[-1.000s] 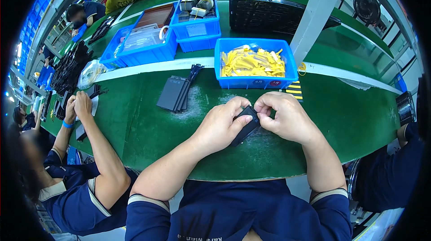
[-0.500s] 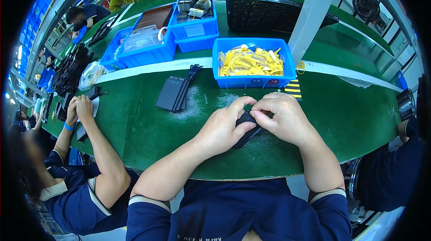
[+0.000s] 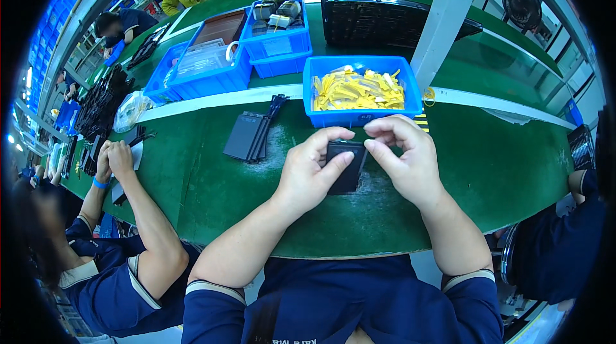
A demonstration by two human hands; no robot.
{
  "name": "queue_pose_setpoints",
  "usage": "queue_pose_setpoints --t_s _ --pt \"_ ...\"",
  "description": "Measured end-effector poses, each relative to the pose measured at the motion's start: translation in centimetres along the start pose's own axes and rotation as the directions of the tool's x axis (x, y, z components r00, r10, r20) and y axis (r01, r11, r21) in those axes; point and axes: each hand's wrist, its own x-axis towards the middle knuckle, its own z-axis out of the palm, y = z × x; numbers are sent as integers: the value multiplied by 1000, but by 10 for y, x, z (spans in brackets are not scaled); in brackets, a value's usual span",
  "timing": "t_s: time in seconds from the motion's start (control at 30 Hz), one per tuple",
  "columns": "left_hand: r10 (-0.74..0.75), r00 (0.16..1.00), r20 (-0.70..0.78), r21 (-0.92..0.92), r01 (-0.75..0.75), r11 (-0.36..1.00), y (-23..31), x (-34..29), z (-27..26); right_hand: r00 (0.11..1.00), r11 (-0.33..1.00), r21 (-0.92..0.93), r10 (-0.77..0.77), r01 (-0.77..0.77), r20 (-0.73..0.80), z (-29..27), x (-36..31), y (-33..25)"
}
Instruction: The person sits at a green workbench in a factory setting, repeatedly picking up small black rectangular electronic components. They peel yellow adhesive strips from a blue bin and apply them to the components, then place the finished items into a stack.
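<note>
A flat black rectangular pack (image 3: 345,177), thin and with squared corners, stands tilted over the near middle of the green table. My left hand (image 3: 309,167) grips it from the left, thumb on its face and index finger curled over the top edge. At its upper right corner is my right hand (image 3: 405,158), with the thumb at the corner and the bent index finger just beyond the edge. Whatever lies between those right fingertips is too small to make out. Left of my hands lies a fanned stack of similar black packs (image 3: 247,137) with dark leads at their far end.
Beyond my hands stands a blue bin (image 3: 362,116) of yellow strips. More blue bins (image 3: 218,81) sit behind a white divider. A grey post (image 3: 443,30) rises at the right. On the left, a co-worker's hands (image 3: 115,161) are over the same table. A black tray (image 3: 372,20) leans farther back.
The black pack has turned more upright, its broad face now showing. My right hand has shifted right and its fingers have opened a little. The co-worker's hands have moved slightly.
</note>
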Motion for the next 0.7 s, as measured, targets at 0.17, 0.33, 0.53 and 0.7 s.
queue_pose_setpoints --t_s 0.17,0.33,0.53,0.7 --pt "59 997 -59 -144 -67 987 -3 -1 0 946 841 435 268 -323 183 2 -3 4" --pt "145 979 -142 -61 -155 986 -7 -2 8 937 834 430 284 -346 204 4 -5 -1" --pt "151 987 -61 -53 -155 987 -4 -4 7 987 999 53 -4 -5 159 -2 -3 -6" --pt "157 986 64 -77 -152 985 1 -4 1 963 995 75 -83 65 257 -11 2 -7"
